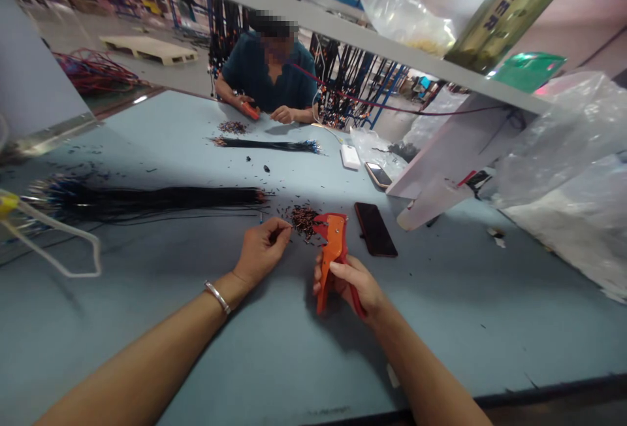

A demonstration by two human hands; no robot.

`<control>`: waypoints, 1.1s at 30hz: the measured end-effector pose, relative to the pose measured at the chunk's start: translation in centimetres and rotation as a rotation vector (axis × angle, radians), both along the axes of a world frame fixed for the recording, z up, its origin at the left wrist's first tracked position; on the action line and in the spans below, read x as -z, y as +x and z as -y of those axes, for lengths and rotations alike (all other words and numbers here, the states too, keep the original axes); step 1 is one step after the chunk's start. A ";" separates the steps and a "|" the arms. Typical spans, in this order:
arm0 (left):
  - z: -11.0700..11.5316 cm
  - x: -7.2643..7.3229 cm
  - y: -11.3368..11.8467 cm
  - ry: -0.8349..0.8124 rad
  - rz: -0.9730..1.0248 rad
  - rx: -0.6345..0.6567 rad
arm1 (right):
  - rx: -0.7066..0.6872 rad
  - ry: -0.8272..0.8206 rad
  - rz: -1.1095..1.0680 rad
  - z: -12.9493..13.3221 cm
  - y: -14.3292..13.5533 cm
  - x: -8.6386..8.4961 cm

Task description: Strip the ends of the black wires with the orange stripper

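Note:
My left hand (264, 246) is closed in a pinch, with a thin wire between thumb and forefinger; most of the wire is hidden, and its short tip points toward the tool. In my right hand (360, 282) is an orange and red wire stripper (334, 240), held upright with fingers wrapped round its handles. The stripper's jaws are just right of a pile of small black and copper-coloured scraps (304, 222). Behind my left hand lies a long bundle of black wires (171, 200), with bare copper ends to the right and blue ends to the left.
A dark phone (376, 230) lies right of the stripper. Across the table a person (274, 80) holds another orange tool (251, 111) beside a second wire bundle (269, 145). A white wire stand (73, 243) is at left; plastic bags (568, 151) lie at right.

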State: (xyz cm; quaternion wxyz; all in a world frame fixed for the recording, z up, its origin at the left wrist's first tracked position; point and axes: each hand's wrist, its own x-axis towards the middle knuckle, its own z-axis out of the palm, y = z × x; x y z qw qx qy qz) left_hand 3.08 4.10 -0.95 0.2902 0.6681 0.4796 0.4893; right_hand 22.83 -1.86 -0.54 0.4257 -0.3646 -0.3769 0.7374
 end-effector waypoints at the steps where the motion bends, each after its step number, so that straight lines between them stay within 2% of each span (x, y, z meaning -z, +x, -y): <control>1: 0.0 -0.1 0.0 -0.006 0.002 0.003 | -0.007 0.002 0.015 0.0 0.1 -0.1; 3: 0.0 -0.1 0.0 -0.018 0.001 0.005 | -0.020 0.039 0.078 0.2 0.3 -0.5; 5: 0.0 -0.1 0.1 -0.034 0.002 0.012 | -0.012 0.171 0.225 0.3 0.6 -1.1; 7: 0.0 0.0 0.1 -0.055 0.011 0.021 | 0.042 0.415 0.503 0.4 0.8 -1.7; 10: 0.0 0.1 0.2 -0.103 0.034 0.050 | 0.203 0.826 0.959 0.3 0.7 -1.7; 13: 0.1 0.1 0.4 -0.163 0.127 0.157 | 0.285 1.038 1.176 0.1 0.1 -0.8; 17: 0.4 -0.3 0.4 -0.238 0.251 0.299 | 0.294 1.164 1.316 -0.4 -0.8 0.5; 23: 0.3 -0.6 0.1 -0.309 0.329 0.368 | 0.372 1.271 1.396 -1.2 -1.7 0.8; 33: 0.4 -1.0 0.2 -0.372 0.315 0.455 | 0.373 1.191 1.298 -1.7 -1.4 1.0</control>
